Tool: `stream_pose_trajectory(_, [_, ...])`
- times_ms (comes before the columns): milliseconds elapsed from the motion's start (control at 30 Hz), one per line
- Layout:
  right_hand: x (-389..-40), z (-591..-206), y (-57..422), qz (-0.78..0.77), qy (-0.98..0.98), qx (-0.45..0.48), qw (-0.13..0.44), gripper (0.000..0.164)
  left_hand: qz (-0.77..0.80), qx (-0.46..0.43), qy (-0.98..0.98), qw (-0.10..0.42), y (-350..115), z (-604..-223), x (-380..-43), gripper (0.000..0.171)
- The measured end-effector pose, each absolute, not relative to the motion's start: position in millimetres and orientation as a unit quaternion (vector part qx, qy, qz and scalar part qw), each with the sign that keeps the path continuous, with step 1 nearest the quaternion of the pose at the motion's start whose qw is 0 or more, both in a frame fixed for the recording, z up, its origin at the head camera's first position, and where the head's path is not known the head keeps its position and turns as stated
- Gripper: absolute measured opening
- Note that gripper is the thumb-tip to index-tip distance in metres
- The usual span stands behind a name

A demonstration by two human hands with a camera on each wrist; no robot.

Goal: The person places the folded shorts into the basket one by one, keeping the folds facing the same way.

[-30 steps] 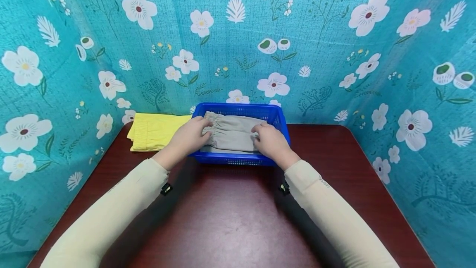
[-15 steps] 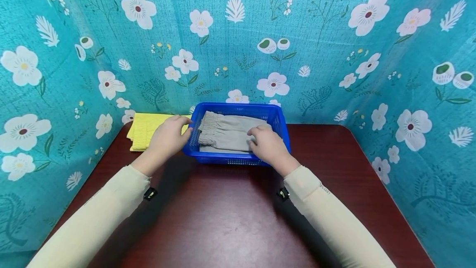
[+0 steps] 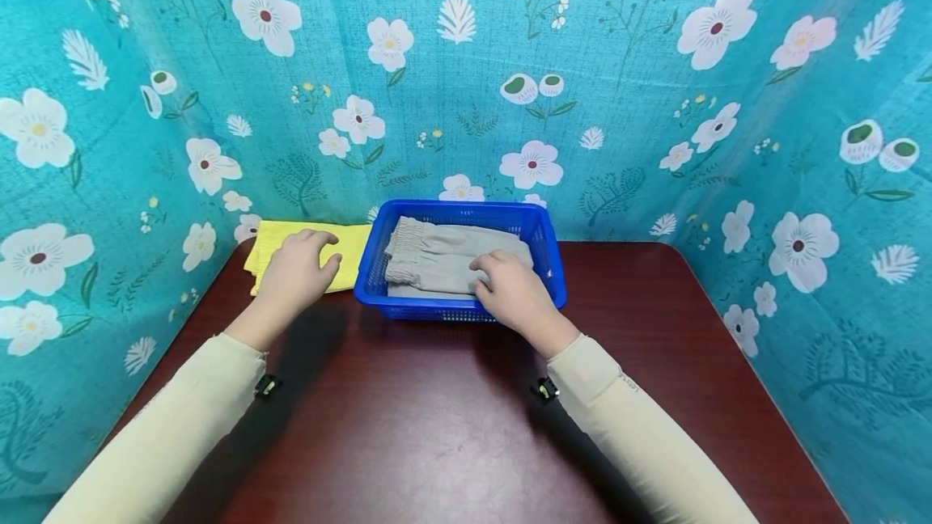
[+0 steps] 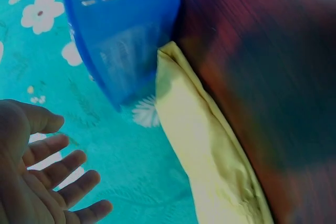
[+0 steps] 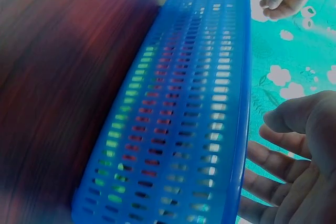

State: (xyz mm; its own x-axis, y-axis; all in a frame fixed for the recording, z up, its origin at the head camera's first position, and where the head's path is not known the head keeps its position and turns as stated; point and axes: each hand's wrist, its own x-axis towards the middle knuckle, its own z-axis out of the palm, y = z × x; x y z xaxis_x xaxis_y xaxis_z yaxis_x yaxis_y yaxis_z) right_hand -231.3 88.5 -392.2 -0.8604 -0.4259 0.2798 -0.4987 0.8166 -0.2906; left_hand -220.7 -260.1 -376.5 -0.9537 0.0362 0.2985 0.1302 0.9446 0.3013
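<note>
A folded grey garment with a gathered elastic waistband lies in the blue plastic basket. Left of the basket is a folded yellow garment, also with a gathered band, flat on the table. My left hand hovers over the yellow garment; the left wrist view has this hand with fingers spread and nothing in them. Over the basket's front right rim, my right hand reaches above the grey garment with loosely bent fingers. In the right wrist view that hand holds nothing.
Green and red layers show through the slots of the basket's side under the grey garment. The dark red wooden table ends at a blue floral curtain behind and on both sides.
My left hand has left the grey garment and moved left, out of the basket, to above the yellow garment. My right hand has let go and drawn back slightly toward the front rim.
</note>
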Motion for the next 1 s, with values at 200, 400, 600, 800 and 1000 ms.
stream_pose_trajectory(200, [-221,-389,77,0.183,-0.938,0.268,0.121,0.026,-0.153,-0.027,-0.979,0.13,-279,-383,-224,0.036])
stream_pose_trajectory(400, [-210,-389,64,0.184,-0.93,0.292,0.124,0.026,-0.144,-0.008,-0.984,0.105,-297,-392,-228,0.04])
stream_pose_trajectory(600, [-199,-391,49,0.18,-0.916,0.328,0.148,0.025,-0.134,-0.01,-0.987,0.088,-311,-402,-238,0.043])
stream_pose_trajectory(800, [-187,-390,32,0.174,-0.904,0.358,0.155,0.024,-0.119,-0.011,-0.99,0.074,-321,-412,-253,0.046])
stream_pose_trajectory(1000, [-173,-392,14,0.158,-0.895,0.39,0.151,0.023,-0.114,-0.006,-0.993,0.044,-331,-423,-265,0.049])
